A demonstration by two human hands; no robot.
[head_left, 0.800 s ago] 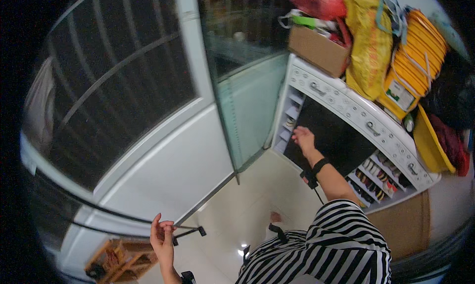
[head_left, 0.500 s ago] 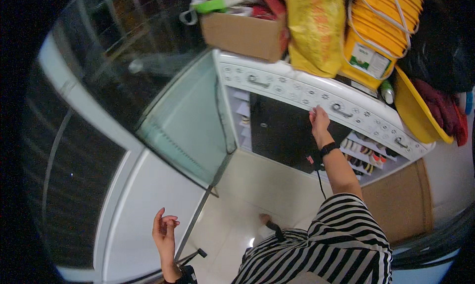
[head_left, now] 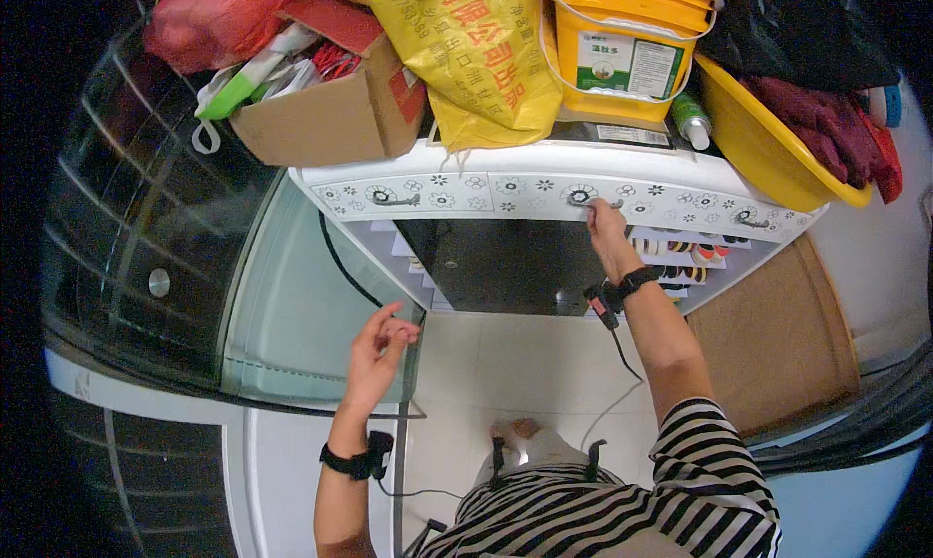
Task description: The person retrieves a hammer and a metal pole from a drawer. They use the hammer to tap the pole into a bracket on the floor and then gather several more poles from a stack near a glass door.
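Note:
A white cabinet carries a row of drawers printed with black flowers along its top. My right hand (head_left: pixel 606 229) reaches to the middle drawer front (head_left: pixel 525 194), its fingers closed around the curled metal drawer handle (head_left: pixel 604 204). That drawer looks flush with its neighbours. My left hand (head_left: pixel 374 359) hangs in the air in front of a greenish glass panel (head_left: pixel 301 296), holding nothing, its fingers loosely bent and apart. Both wrists wear black bands with small devices and cables.
On the cabinet top stand a cardboard box (head_left: pixel 311 116), a yellow sack (head_left: pixel 486 62), an orange-yellow bucket (head_left: pixel 627 48), a spray can (head_left: pixel 692 121) and a yellow basin (head_left: pixel 768 135) with dark red cloth. Below, shelves (head_left: pixel 671 266) hold shoes beside a dark door (head_left: pixel 505 266). Cardboard (head_left: pixel 787 334) leans at right.
My view has turned and come nearer the cabinet. My right hand has gone from the drawer front's upper edge to its handle and gripped it. My left hand has moved forward.

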